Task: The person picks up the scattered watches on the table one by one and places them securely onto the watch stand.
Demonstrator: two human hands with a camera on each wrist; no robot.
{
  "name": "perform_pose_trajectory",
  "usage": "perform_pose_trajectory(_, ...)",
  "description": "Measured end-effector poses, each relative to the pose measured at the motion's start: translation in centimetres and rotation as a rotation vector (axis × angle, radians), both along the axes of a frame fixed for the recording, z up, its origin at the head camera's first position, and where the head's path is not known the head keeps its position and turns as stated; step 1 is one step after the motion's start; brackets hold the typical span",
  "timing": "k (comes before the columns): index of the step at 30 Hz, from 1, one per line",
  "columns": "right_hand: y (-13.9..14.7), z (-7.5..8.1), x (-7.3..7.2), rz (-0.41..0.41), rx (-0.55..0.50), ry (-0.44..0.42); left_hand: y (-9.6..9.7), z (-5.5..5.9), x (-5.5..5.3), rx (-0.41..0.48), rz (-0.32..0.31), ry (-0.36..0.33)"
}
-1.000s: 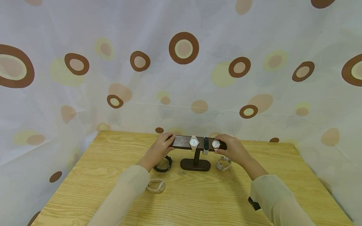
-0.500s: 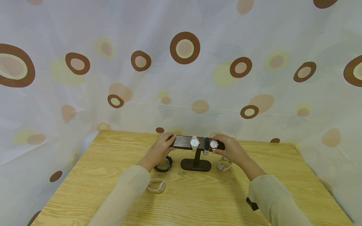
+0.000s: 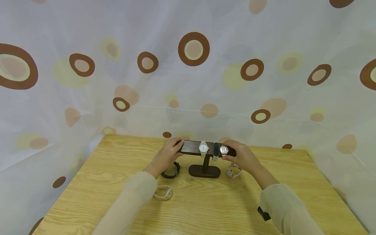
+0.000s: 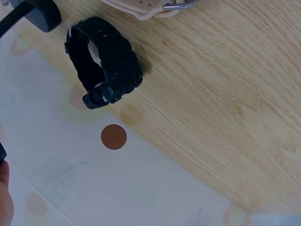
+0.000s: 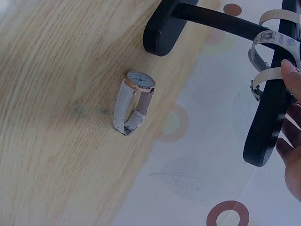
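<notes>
A dark wooden T-shaped watch stand (image 3: 204,171) stands near the table's back edge. My left hand (image 3: 166,154) grips the left end of its bar, fingers on top and thumb below. On the bar sit a white-faced watch with a pale strap (image 3: 203,148), a fitness band with a dark screen (image 3: 216,149), and a rose-gold wristwatch (image 3: 224,150) at the right. My right hand (image 3: 242,156) pinches this wristwatch by the bar's right end. In the right wrist view, the thumb (image 5: 292,77) touches its strap; the other fingers are partly hidden behind the bar.
On the wooden table (image 3: 202,209) lie a black watch (image 4: 103,61) left of the stand, a beige watch (image 3: 163,192) in front of it, and a white-strapped watch (image 5: 134,101) to the right. A black object (image 3: 263,213) is partly under the right sleeve. A patterned cloth (image 3: 188,81) hangs behind.
The rose-gold wristwatch in my right hand has shifted slightly left along the bar, closer to the fitness band. The left hand keeps its hold. The head view has moved slightly.
</notes>
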State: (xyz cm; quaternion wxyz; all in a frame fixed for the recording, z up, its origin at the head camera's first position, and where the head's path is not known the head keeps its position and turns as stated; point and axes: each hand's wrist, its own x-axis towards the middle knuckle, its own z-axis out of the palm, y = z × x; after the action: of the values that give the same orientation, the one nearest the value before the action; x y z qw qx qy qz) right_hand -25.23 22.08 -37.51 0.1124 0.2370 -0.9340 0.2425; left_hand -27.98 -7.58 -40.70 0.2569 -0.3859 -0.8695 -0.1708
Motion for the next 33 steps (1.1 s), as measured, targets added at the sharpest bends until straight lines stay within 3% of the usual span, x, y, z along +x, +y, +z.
perform_pose_trajectory(33,0.24,-0.52,0.33,-0.051,-0.007,0.024,0.01,0.27,0.35,0.010,-0.003,-0.016)
